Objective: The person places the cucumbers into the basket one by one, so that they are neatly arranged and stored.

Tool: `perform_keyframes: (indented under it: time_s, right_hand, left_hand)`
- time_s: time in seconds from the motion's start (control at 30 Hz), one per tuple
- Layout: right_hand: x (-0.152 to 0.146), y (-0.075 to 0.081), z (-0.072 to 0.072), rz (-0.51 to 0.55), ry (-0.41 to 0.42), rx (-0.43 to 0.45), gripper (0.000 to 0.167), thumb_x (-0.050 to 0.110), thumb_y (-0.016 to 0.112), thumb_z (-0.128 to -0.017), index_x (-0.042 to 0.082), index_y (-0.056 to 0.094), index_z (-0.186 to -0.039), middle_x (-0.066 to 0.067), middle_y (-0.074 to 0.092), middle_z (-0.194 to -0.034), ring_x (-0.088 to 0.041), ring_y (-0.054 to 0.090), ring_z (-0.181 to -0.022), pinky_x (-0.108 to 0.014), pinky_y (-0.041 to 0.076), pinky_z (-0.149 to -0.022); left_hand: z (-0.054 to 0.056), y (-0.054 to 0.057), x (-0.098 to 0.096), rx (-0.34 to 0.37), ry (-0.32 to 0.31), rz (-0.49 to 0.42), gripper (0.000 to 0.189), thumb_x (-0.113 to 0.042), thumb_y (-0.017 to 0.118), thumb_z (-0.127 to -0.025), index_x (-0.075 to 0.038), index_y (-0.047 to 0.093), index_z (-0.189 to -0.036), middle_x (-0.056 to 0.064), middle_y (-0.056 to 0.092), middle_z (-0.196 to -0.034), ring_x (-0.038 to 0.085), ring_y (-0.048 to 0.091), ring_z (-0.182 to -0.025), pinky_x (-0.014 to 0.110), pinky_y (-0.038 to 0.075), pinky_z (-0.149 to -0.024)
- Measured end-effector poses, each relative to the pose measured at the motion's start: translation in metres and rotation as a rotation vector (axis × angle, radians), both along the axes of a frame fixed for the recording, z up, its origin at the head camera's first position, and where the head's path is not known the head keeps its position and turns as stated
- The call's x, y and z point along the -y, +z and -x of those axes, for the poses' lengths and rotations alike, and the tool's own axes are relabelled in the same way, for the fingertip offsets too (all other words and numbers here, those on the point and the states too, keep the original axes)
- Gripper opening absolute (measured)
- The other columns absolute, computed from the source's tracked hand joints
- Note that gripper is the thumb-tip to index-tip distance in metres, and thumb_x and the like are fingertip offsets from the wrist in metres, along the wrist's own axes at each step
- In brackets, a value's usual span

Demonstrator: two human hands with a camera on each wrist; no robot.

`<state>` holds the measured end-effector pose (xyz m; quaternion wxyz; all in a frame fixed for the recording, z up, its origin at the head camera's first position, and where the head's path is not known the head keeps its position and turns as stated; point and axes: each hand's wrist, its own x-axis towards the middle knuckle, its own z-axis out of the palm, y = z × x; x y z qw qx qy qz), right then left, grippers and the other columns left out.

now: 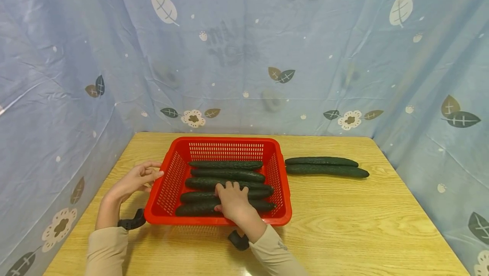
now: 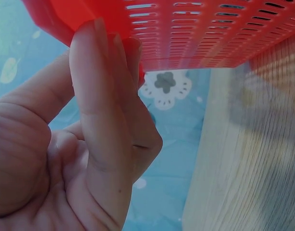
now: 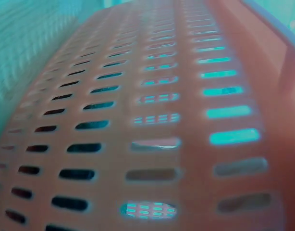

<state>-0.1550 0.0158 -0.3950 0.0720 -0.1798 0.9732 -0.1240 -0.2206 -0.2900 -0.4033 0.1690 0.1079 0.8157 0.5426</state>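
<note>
A red plastic basket with slotted walls stands on the table, and several long dark green cucumbers lie side by side in it. At its left rim, my left hand pinches the edge with its fingertips; the left wrist view shows these fingers up against the rim. My right hand reaches over the near rim and grips a cucumber near the front of the row, thumb on the near side. The right wrist view is filled by the slotted basket wall, which hides the right hand there.
Two more cucumbers lie together on the wooden table, right of the basket. A blue patterned curtain hangs behind the table and along both sides. Black wrist mounts sit under both wrists.
</note>
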Motion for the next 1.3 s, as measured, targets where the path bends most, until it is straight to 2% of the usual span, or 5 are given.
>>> perform_keyframes:
  time_s: [0.33, 0.63, 0.8, 1.07, 1.3]
  right_hand:
    - [-0.008, -0.005, -0.001, 0.03, -0.013, -0.203, 0.027, 0.044, 0.058, -0.088, 0.019, 0.053, -0.097, -0.002, 0.05, -0.092, -0.021, 0.04, -0.081, -0.037, 0.031, -0.07]
    - [-0.019, -0.009, 0.0, 0.105, 0.01, -0.402, 0.031, 0.047, 0.062, -0.084, 0.02, 0.057, -0.098, 0.001, 0.051, -0.089, -0.018, 0.037, -0.077, -0.032, 0.026, -0.068]
    - [-0.029, -0.008, 0.001, 0.134, 0.026, -0.425, 0.032, 0.048, 0.063, -0.083, 0.021, 0.057, -0.099, 0.002, 0.052, -0.091, -0.019, 0.04, -0.079, -0.036, 0.03, -0.073]
    - [-0.053, -0.003, -0.002, 0.152, 0.054, -0.422, 0.03, 0.045, 0.064, -0.083, 0.02, 0.057, -0.098, 0.003, 0.053, -0.09, -0.019, 0.041, -0.079, -0.037, 0.031, -0.074]
    - [-0.08, 0.004, -0.005, 0.143, 0.075, -0.413, 0.032, 0.044, 0.066, -0.082, 0.019, 0.059, -0.1, 0.003, 0.053, -0.09, -0.02, 0.042, -0.08, -0.035, 0.031, -0.071]
  left_hand:
    - [0.0, -0.001, 0.002, -0.012, -0.014, -0.01, 0.052, -0.022, 0.053, -0.095, 0.008, 0.032, -0.133, 0.007, 0.064, -0.095, 0.018, 0.065, -0.079, 0.039, 0.055, -0.067]
    - [0.002, -0.003, 0.002, -0.002, 0.001, -0.01, 0.053, -0.023, 0.053, -0.095, 0.007, 0.033, -0.133, 0.006, 0.065, -0.095, 0.019, 0.065, -0.079, 0.039, 0.055, -0.067]
    - [0.001, -0.003, 0.003, -0.004, -0.008, -0.018, 0.052, -0.021, 0.053, -0.095, 0.008, 0.032, -0.133, 0.005, 0.065, -0.094, 0.019, 0.065, -0.078, 0.039, 0.055, -0.067]
    - [-0.001, 0.0, 0.002, 0.008, -0.012, -0.028, 0.055, -0.02, 0.053, -0.095, 0.009, 0.03, -0.134, 0.016, 0.063, -0.103, 0.019, 0.065, -0.081, 0.039, 0.055, -0.068]
    - [0.0, 0.0, 0.002, 0.006, -0.005, -0.007, 0.053, -0.022, 0.053, -0.095, 0.008, 0.032, -0.133, 0.008, 0.064, -0.099, 0.02, 0.065, -0.08, 0.04, 0.055, -0.067]
